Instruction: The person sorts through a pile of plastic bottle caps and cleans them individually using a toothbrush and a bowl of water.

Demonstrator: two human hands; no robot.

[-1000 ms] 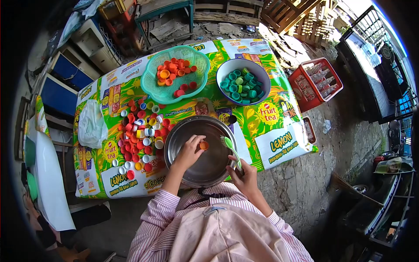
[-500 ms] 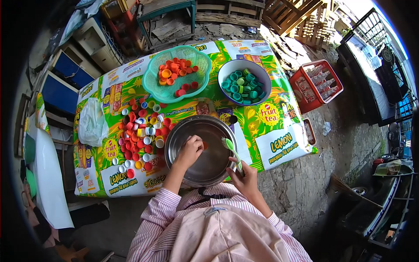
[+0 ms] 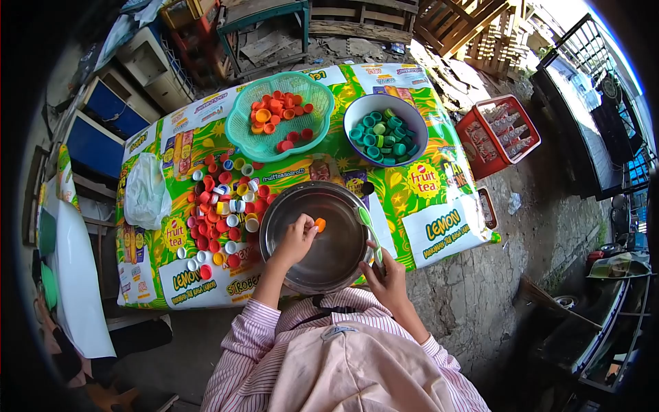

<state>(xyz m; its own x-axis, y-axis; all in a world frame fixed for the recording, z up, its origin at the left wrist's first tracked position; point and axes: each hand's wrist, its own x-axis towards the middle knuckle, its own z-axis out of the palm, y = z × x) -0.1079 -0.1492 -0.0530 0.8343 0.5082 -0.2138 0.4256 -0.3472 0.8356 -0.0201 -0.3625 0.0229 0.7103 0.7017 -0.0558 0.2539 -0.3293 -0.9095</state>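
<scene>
My left hand (image 3: 296,240) is over the left part of a metal basin (image 3: 276,209) that holds water, its fingers closed on an orange bottle cap (image 3: 320,224). At the basin's right rim, my right hand (image 3: 386,278) grips the handle of a green and white brush (image 3: 364,217). Left of the basin lies a loose spread of red, white and yellow caps (image 3: 221,213). Behind it stand a turquoise plastic basket (image 3: 239,134) with orange and red caps, and a white bowl (image 3: 357,108) with green caps.
A colourful printed cloth covers the table (image 3: 439,223). One dark cap (image 3: 368,187) lies by the basin's back right rim. A crumpled plastic bag (image 3: 146,192) is at the table's left. Beyond the right edge, a red crate (image 3: 489,156) with packed items stands on the ground.
The orange cap has come up into clear view at my left fingertips. The brush in my right hand has turned, so its bristles no longer show as before.
</scene>
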